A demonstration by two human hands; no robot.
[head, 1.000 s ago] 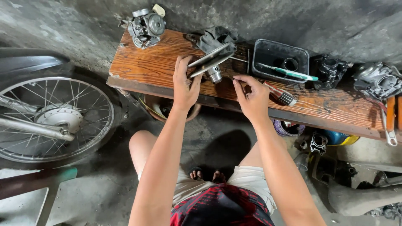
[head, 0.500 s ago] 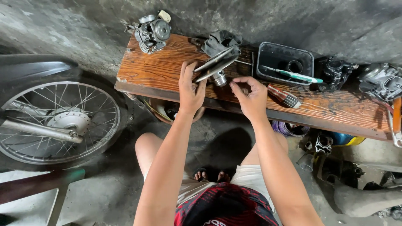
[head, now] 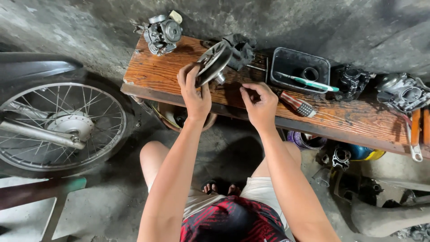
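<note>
My left hand (head: 193, 92) grips a round metal pulley disc (head: 214, 62) by its rim and tilts it on edge over the wooden bench (head: 156, 74). A short shaft sticks out under the disc. My right hand (head: 259, 104) hovers just right of it, fingers pinched together on something small that I cannot make out. A dark grey engine part (head: 242, 48) lies behind the disc on the bench.
A carburettor (head: 161, 32) sits at the bench's far left. A black tray (head: 299, 68) holds a green-handled tool (head: 309, 83). A red-handled brush (head: 295, 104), more engine parts (head: 354, 80) and an orange wrench (head: 415, 134) lie to the right. A spoked motorcycle wheel (head: 58, 125) stands at left.
My left hand has tipped the disc more upright, so its round face now shows. My right hand has drawn back slightly from the disc. The view has shifted a little.
</note>
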